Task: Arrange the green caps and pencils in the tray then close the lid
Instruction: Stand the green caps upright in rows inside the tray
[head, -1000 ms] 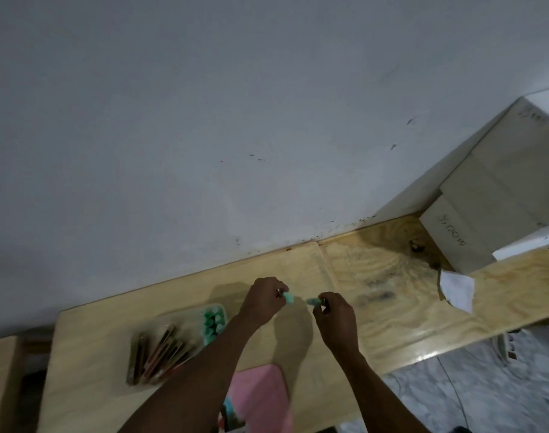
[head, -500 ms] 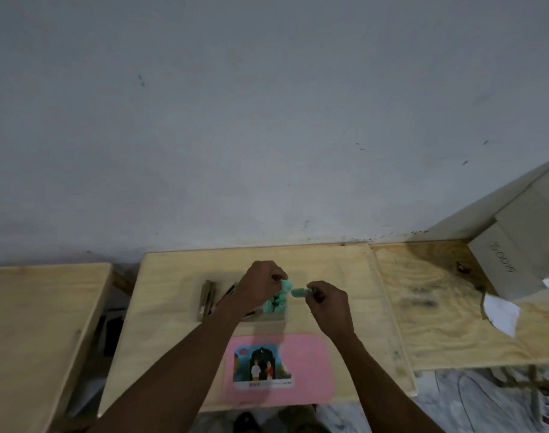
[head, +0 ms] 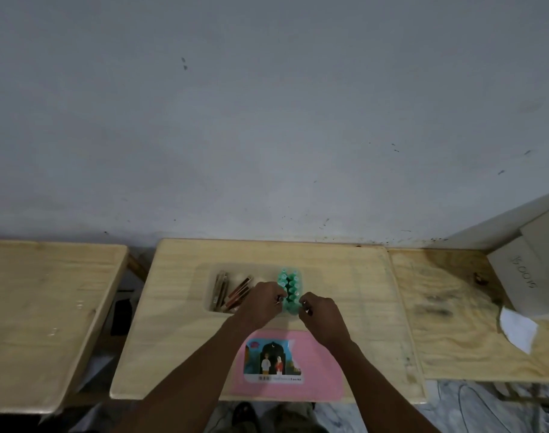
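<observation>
A clear plastic tray [head: 211, 296] lies on the middle wooden desk [head: 345, 276]. Several brown pencils [head: 227, 292] fill its left part, and two rows of green caps [head: 290, 282] stand in its right part. My left hand [head: 263, 303] and my right hand [head: 321, 317] meet at the near end of the cap rows. Each pinches a green cap with closed fingertips, and the hands mostly hide those two caps. The pink lid [head: 321, 360], with a picture sticker on it, lies flat at the desk's front edge below my hands.
A second wooden desk [head: 48, 307] stands to the left across a gap, with a dark object [head: 121, 317] down in the gap. On the right desk [head: 454, 323] are a white paper scrap [head: 517, 331] and grey boxes [head: 523, 276]. The wall runs close behind.
The view has swung left and down onto the tray. Both hands, each with a green cap, have come from the desk's right side down to the near end of the cap rows.
</observation>
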